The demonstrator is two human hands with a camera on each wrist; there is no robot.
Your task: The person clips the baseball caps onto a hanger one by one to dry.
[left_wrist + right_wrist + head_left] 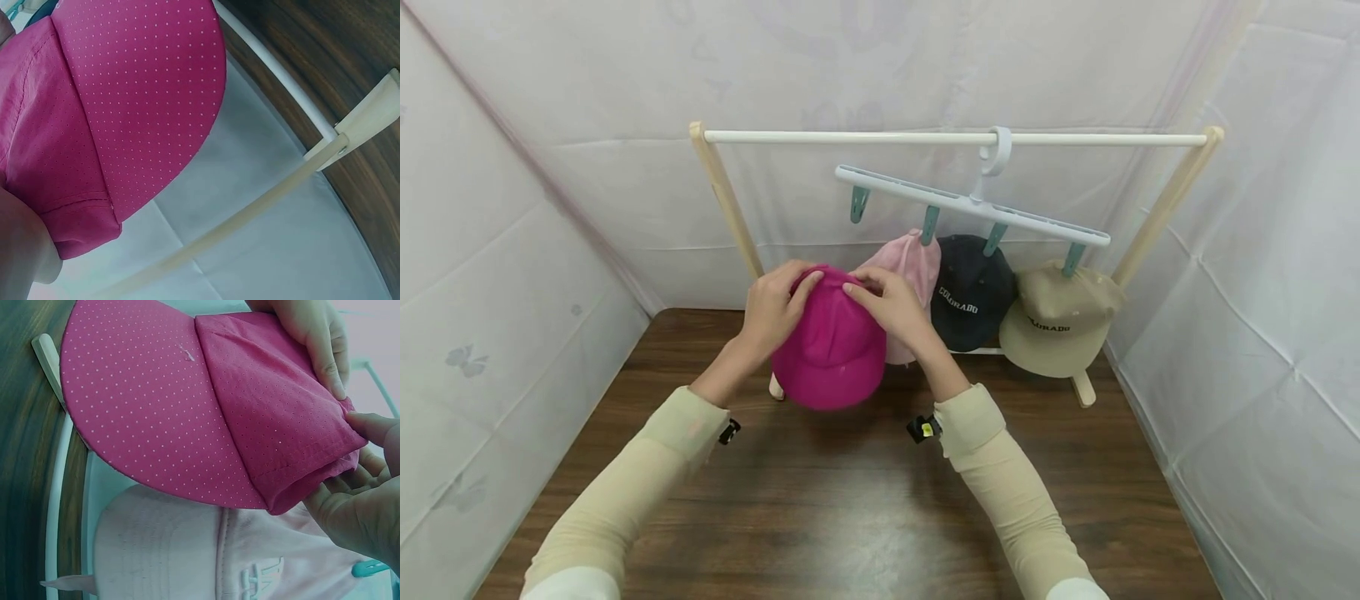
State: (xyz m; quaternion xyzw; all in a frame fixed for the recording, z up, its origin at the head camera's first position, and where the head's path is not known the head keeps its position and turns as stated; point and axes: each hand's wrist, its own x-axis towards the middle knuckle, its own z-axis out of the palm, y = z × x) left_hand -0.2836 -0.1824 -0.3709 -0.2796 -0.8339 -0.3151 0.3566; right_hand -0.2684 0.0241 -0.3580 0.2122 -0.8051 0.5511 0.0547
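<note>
Both hands pinch the top of a magenta baseball cap (838, 358), its brim hanging down toward the table. My left hand (772, 304) grips the crown's left side, with the thumb in front. On the right side, my right hand (893, 302) pinches the crown between thumb and fingers. Small pale dots cover the cap's brim (137, 394) in the right wrist view. Above and behind hangs a white clip hanger (962, 202), tilted down to the right. Its leftmost teal clip (859, 204) holds nothing. A pink cap (910, 267) hangs from the clip beside it, partly hidden by my right hand.
A black cap (966, 283) and a beige cap (1060, 321) hang from the other clips. The hanger's hook sits on a white rod (850, 137) between wooden posts (726, 200). The rack stands on a brown wooden table (820, 500), with white fabric walls (512, 333) around.
</note>
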